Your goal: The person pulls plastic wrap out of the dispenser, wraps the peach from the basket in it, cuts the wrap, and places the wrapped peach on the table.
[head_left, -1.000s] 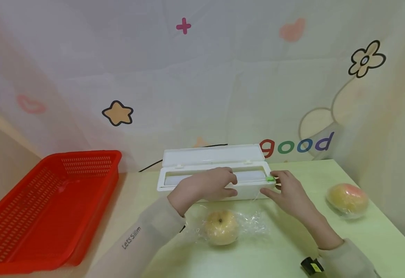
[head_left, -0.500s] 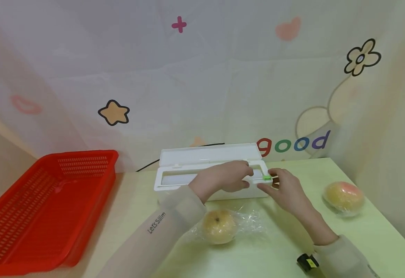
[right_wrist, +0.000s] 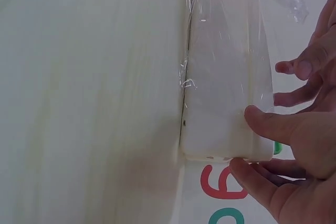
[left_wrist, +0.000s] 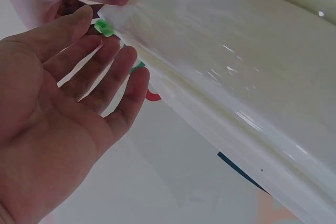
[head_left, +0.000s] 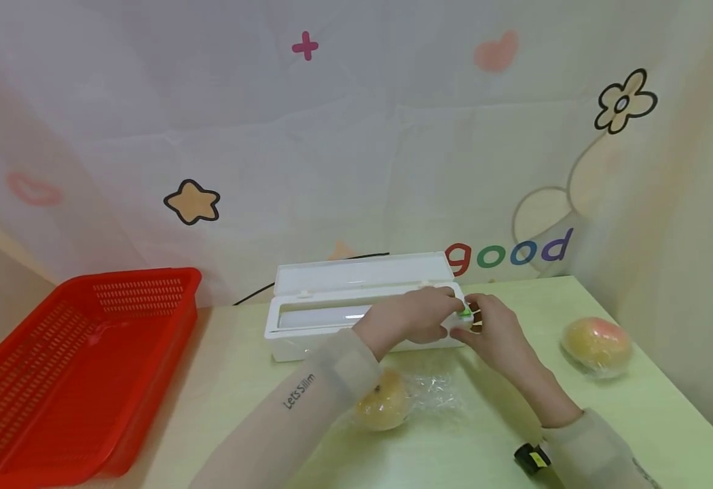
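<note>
A white cling film dispenser (head_left: 316, 319) lies on the table with its lid raised, a roll of film showing inside. My right hand (head_left: 498, 337) grips the dispenser's right end, thumb on the front face and fingers at the end wall. Close by is the green cutter slider (left_wrist: 104, 28) on the top edge. My left hand (head_left: 414, 316) reaches across the box towards that slider; in the left wrist view its fingers are loosely bent and appear empty. Clear film (right_wrist: 226, 35) hangs over the dispenser's front. Partly behind my left sleeve sits a film-wrapped yellow fruit (head_left: 387, 404).
A red plastic basket (head_left: 167, 380) stands on the left. Another wrapped fruit (head_left: 597, 345), yellow and pink, lies at the right of the table. A small black object (head_left: 531, 459) is by my right sleeve. A printed curtain (head_left: 332, 149) hangs behind the dispenser.
My left hand has moved right along the dispenser, from its middle to the green slider's end. My right hand has stayed at that end. The whole head view has shifted slightly.
</note>
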Motion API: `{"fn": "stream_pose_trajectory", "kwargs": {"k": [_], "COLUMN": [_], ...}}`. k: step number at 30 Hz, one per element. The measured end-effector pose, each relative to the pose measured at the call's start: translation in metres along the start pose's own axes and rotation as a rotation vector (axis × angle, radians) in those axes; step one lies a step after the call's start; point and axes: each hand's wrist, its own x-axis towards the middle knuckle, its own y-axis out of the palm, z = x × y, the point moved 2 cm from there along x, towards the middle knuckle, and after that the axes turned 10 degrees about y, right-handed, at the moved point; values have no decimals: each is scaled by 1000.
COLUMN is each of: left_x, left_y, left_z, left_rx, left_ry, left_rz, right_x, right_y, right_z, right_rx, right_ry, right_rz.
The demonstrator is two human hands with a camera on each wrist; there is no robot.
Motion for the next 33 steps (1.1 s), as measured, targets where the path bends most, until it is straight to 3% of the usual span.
{"fn": "stream_pose_trajectory", "kwargs": {"k": [4,12,22,33], "left_x": [5,10,11,13], "left_y": [2,5,3,0], "left_z": [-2,-2,0,-1], "left_rx": [12,55,98,66], "left_ry": [11,-29,16,26], "left_rz": [-8,14,-19,-34], "right_x": [0,3,3,3], "right_y": [0,-2,-6,-5], "right_z": [-1,-2,-2,-1], "right_rx": [-6,8,12,-17], "right_ry": [-12,-40,-33,-19], "right_rz": [-11,-6,14,3]}}
